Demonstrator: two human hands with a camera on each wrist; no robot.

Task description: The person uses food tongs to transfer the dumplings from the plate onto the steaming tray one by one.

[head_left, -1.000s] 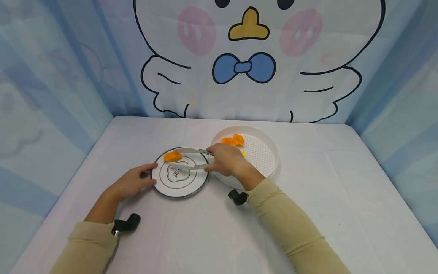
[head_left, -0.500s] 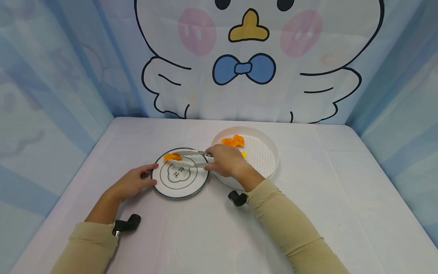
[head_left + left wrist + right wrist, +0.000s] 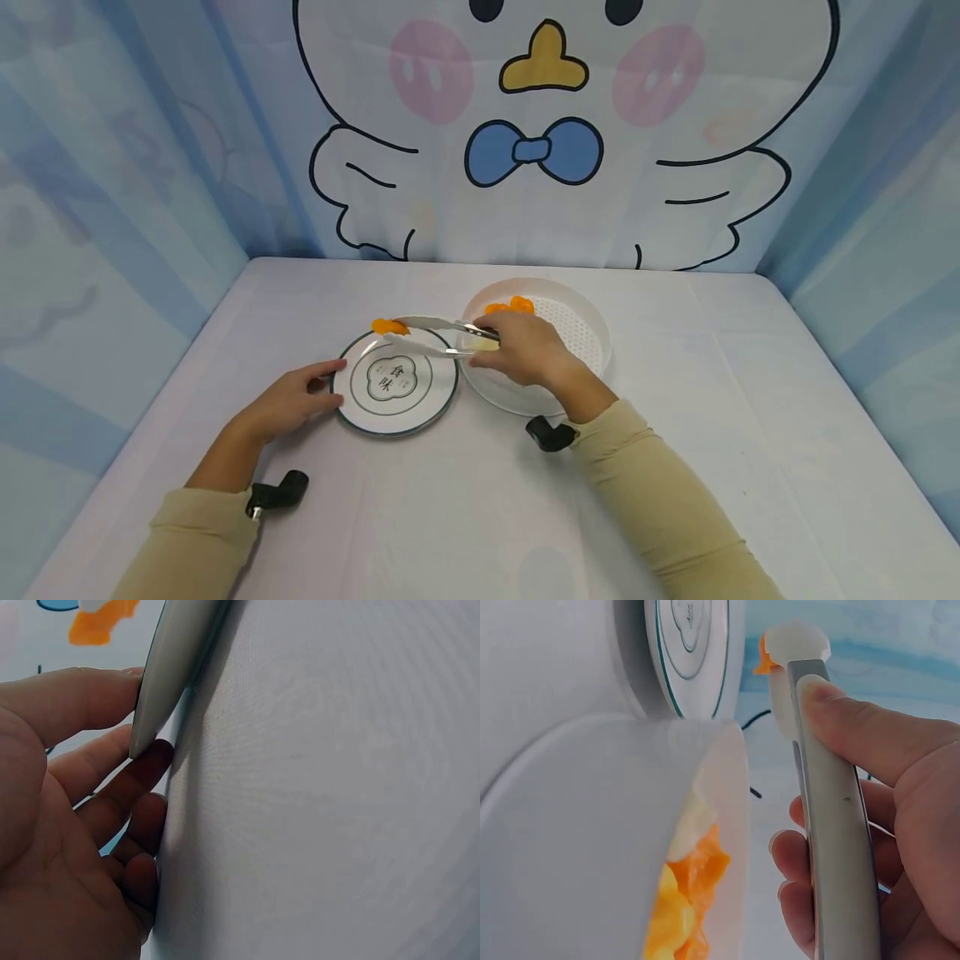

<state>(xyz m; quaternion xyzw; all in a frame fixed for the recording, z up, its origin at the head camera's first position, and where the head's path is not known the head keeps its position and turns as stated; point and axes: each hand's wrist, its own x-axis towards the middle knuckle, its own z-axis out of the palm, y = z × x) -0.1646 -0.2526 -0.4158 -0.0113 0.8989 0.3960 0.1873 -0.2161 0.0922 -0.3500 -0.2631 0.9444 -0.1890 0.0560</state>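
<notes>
My right hand grips a pair of tongs with metal handles and pale tips. An orange lump, its kind unclear, is pinched between the tips above the far edge of a white plate with a dark green rim. In the right wrist view, my thumb presses on the metal handle of the tongs. My left hand holds the plate's left rim. The left wrist view shows the thumb on one face of the plate and fingertips at the other.
A round white perforated tray with a raised wall stands right of the plate. Orange pieces lie at its far left, and yellow pieces show in the right wrist view. A printed curtain hangs behind the table.
The orange lump was on the plate's far left; the tongs closed on it and raised it. My right hand has moved to the right and slightly away. The left hand has stayed at the rim.
</notes>
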